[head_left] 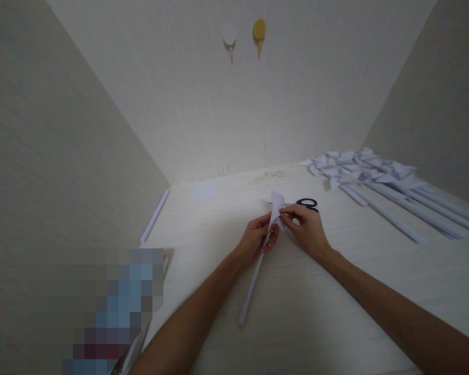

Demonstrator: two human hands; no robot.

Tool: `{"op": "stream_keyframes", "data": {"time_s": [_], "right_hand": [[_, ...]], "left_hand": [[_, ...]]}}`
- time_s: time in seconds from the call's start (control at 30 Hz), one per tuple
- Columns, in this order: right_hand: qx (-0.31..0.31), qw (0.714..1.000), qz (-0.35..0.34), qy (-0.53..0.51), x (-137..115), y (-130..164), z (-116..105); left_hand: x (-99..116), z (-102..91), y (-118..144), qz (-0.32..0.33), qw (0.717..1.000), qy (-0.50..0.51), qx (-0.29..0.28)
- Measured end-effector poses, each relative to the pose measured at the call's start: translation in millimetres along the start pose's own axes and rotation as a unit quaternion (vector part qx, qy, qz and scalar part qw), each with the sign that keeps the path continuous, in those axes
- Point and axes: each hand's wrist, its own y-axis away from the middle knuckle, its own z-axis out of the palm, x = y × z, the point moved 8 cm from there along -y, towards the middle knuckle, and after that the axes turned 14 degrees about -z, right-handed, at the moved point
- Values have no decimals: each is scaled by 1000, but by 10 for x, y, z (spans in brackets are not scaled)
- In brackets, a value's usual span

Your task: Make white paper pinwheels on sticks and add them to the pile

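Observation:
A white paper pinwheel (277, 203) with a rolled-paper stick (251, 291) is between my hands at the middle of the table. My left hand (256, 238) wraps round the upper stick just under the folded paper head, its fingers closed. From the right, my right hand (307, 226) pinches the head near its centre with thumb and forefinger. The stick slants down towards me, its lower end free. Black-handled scissors (307, 202) lie just behind my right hand, their blades partly hidden by the paper.
Several paper pinwheels (375, 174) lie heaped at the right, sticks pointing towards me. A white paper square (204, 190) lies at the back left, and a paper roll (155, 216) along the left edge. White (230, 34) and yellow hooks (259, 29) hang on the wall. A blurred patch covers the lower left.

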Motion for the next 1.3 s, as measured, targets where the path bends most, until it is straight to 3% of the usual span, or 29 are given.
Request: {"op": "stream_keyframes", "data": {"time_s": [0.37,0.53,0.67,0.73,0.83,1.0,1.3], "right_hand": [[69,997,15,-8,-3,33,-104],[108,993,35,14,-104,67,-190],[-41,996,62,-40,-231,119,122],[-141,982,93,-83,-309,199,353],[-221,958,123,-137,-450,305,581],[-234,947,132,-176,-569,345,678],[-234,951,132,-154,-526,338,671]], "left_hand": [[47,-57,13,-5,997,82,0],[66,-98,42,-18,979,197,-40],[127,-167,77,5,945,320,-66],[141,-211,85,11,932,356,-61],[142,-266,86,10,925,379,-36],[107,-291,68,0,931,364,-3],[91,-333,86,11,940,334,64]]}}
